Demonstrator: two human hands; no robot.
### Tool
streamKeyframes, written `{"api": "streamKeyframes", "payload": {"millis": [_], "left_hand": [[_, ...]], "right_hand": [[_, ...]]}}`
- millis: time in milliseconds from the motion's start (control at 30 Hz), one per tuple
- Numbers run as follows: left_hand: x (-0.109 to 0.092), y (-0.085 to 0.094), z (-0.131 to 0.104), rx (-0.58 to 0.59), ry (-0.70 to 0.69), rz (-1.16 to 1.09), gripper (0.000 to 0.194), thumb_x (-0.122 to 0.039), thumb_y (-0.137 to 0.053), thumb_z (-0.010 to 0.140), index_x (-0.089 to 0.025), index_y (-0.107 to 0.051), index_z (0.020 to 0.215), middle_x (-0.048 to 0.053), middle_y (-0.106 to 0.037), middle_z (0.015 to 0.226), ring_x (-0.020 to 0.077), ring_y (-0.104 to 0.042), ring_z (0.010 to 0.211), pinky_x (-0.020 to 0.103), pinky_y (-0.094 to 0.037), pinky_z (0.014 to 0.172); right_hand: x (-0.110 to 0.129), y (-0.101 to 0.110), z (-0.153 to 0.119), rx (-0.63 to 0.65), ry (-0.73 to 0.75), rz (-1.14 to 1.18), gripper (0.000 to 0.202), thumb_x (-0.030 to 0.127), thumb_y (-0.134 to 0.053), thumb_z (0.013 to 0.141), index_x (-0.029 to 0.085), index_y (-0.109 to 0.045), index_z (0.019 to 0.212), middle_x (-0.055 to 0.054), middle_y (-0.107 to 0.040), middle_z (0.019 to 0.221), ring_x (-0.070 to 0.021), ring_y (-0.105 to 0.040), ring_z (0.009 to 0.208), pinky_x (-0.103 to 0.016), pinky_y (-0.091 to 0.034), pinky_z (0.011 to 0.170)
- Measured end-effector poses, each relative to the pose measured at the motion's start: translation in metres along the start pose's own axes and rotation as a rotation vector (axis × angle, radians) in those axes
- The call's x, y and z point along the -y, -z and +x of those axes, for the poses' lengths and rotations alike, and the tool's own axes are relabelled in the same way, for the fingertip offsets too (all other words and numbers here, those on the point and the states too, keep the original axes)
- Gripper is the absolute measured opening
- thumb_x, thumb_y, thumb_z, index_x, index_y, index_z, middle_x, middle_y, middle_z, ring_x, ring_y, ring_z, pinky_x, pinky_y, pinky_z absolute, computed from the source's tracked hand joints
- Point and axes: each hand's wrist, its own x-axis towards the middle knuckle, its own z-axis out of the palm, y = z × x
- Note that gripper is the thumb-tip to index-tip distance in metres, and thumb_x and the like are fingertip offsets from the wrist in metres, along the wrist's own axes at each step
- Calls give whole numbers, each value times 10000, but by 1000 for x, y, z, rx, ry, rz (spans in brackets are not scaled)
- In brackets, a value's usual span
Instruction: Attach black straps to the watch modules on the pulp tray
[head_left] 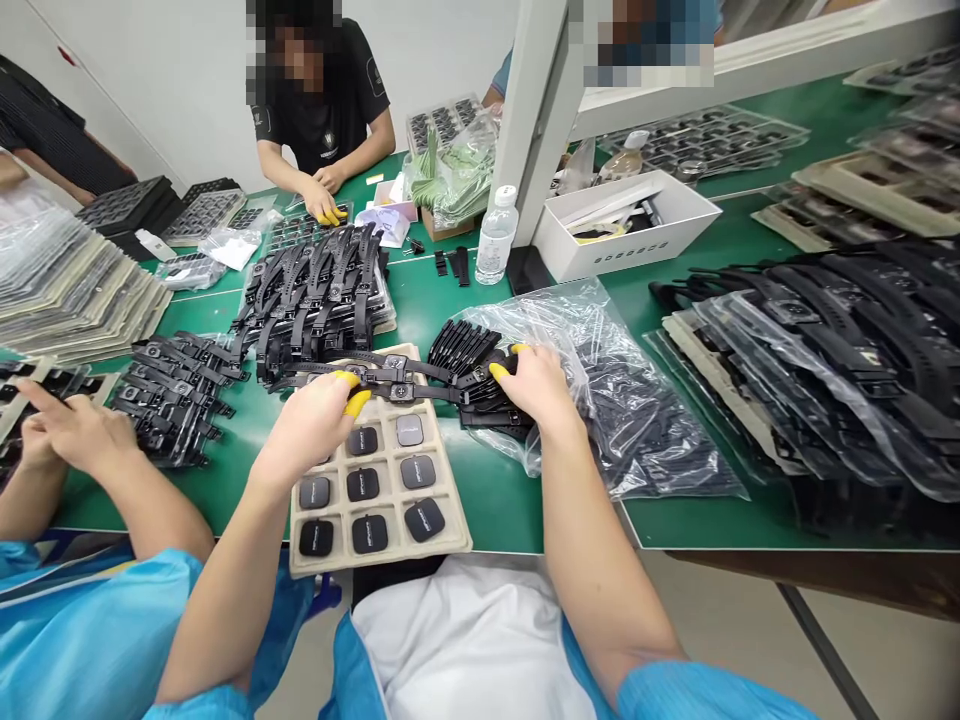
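My left hand (319, 420), with yellow finger covers on thumb and finger, is closed on the left end of some black watch straps with watch cases (397, 392). The straps stretch rightward over the beige tray (442, 500), whose compartments hold several dark square watch pieces (363, 484). My right hand (534, 382), also with yellow fingertips, is closed over a bundle of black straps (463, 347); what exactly its fingers pinch is hidden. That bundle lies at the mouth of a clear plastic bag (645, 420) full of black straps.
Piled watches (322, 290) stand behind my left hand. A water bottle (496, 240) and white box (630, 225) are farther back. Stacked trays (810, 350) lie right. A co-worker's hands (82, 430) are at left; another person (322, 130) sits opposite.
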Motion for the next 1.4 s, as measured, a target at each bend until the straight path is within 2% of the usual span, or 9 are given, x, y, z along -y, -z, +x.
{"api": "streamKeyframes", "payload": {"millis": [133, 333, 500, 700, 767, 833, 967, 1067, 1400], "left_hand": [[-9, 0, 13, -57, -34, -503, 246, -381, -556, 1007, -193, -692, 1090, 73, -773, 1040, 240, -727, 921, 337, -568, 795], [-26, -51, 33, -5, 108, -1420, 433, -543, -727, 874, -166, -589, 1036, 108, -751, 1067, 204, -767, 818, 286, -601, 632], [-31, -70, 35, 25, 194, -1805, 509, -534, -803, 801, -196, -482, 1005, 119, -779, 1056, 179, -746, 701, 252, -561, 519], [-31, -86, 35, -111, 168, -1661, 431, -478, -750, 876, -216, -461, 1060, 58, -742, 983, 102, -609, 598, 191, -430, 443], [-33, -93, 33, -158, 75, -1513, 320, -405, -659, 951, -211, -489, 1141, 67, -733, 1023, 114, -637, 670, 226, -515, 539], [-33, -96, 31, -232, -56, -1326, 277, -313, -567, 991, -202, -527, 1241, 102, -725, 1139, 159, -701, 870, 314, -609, 765], [-28, -97, 28, -336, -319, -954, 444, -132, -486, 917, -211, -588, 1342, 128, -662, 1368, 254, -613, 1314, 484, -500, 1153], [-23, -98, 27, -331, -415, -841, 585, -63, -451, 839, -219, -588, 1386, 118, -642, 1416, 257, -578, 1378, 497, -483, 1187], [-25, -96, 23, -237, -382, -805, 582, -53, -431, 880, -191, -571, 1428, 132, -631, 1431, 258, -561, 1405, 456, -475, 1206]], "right_hand": [[-3, -4, 0, -17, -49, -1, 399, 452, -648, 860, 141, -665, 1108, -255, -640, 1239, -439, -517, 1245, -578, -444, 1016], [-5, -1, 1, -121, -63, 54, 369, 429, -705, 809, 155, -631, 1043, -247, -646, 1192, -432, -533, 1222, -586, -447, 1018], [12, 11, 0, -186, -13, 637, 274, 468, -675, 860, 240, -566, 966, -119, -716, 1013, -308, -676, 1007, -505, -528, 953], [56, 37, -30, -351, 143, 936, 364, 590, -649, 910, 265, -532, 1024, -65, -688, 912, -249, -710, 841, -430, -567, 830], [71, 40, -43, -148, 167, 1040, 367, 614, -636, 918, 278, -542, 1033, 2, -630, 762, -187, -629, 623, -355, -533, 640], [84, 38, -56, 193, 167, 1142, 386, 636, -644, 914, 275, -557, 1019, 40, -585, 668, -136, -502, 474, -293, -418, 482], [101, 28, -74, 745, 155, 1169, 465, 677, -701, 869, 230, -574, 905, 30, -607, 635, -98, -443, 444, -243, -303, 417], [104, 23, -76, 839, 105, 1207, 494, 687, -716, 853, 214, -575, 865, 30, -601, 611, -87, -424, 441, -230, -291, 415], [93, 21, -72, 891, 16, 1231, 514, 680, -784, 806, 198, -605, 797, 33, -529, 531, -74, -368, 416, -221, -247, 407]]}}
